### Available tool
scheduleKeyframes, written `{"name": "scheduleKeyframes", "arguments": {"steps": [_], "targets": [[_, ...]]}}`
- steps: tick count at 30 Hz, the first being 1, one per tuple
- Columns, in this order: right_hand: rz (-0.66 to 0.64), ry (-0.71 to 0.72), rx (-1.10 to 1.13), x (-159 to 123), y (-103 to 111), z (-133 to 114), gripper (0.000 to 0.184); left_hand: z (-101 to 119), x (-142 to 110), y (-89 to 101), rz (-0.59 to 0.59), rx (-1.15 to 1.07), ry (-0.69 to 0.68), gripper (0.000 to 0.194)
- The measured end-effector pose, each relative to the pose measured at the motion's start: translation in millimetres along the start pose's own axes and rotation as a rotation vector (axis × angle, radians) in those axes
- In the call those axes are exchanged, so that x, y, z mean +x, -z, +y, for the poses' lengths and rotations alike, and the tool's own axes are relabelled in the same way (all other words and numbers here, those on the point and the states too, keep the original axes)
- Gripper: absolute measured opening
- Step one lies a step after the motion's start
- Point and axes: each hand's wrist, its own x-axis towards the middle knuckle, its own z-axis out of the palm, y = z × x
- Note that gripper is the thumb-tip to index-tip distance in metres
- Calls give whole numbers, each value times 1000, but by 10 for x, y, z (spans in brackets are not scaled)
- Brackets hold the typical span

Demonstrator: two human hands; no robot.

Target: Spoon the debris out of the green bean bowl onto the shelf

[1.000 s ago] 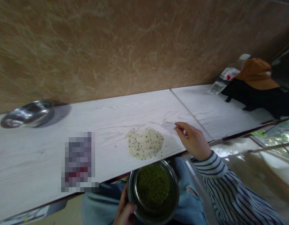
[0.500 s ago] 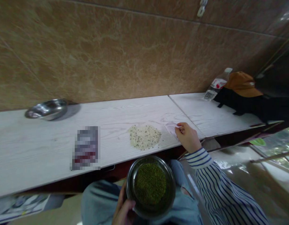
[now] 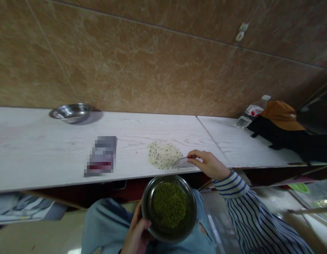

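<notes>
Nearest the body, below the heap of small white grains flecked with dark specks [image 3: 163, 153], the left hand [image 3: 137, 233] has its grip clamped on the rim of a round, deep stainless-steel bowl [image 3: 192, 211] partly filled with small green beans [image 3: 169, 204]. The bowl sits just off the front edge of the white wood-grained bench [image 3: 47, 155], which bears the heap. At the heap's right front edge, the right hand [image 3: 209, 164] pinches a thin, clear, flat piece [image 3: 182, 162] between thumb and fingers, its far edge against the grains. The step in hand looks like working the heap's margin with that piece; the next move seems to call for a low, flat edge and a steady bowl, lest grains scatter. Beyond the heap, toward the wall, a shallow shiny steel bowl [image 3: 72, 114] stands far left, and a clear plastic bottle with a red-and-white label [image 3: 250, 112] leans far right.
</notes>
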Motion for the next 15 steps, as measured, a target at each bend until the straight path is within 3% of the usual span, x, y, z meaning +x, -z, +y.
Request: {"name": "scheduleKeyframes", "arguments": {"steps": [10,15], "targets": [[-84,97,-22,301,-173,-16,14,-60,77,-58,-11,3,60,78],[-63,87,-43,475,-259,-6,14,4,79,-85,3,-22,76,78]]}}
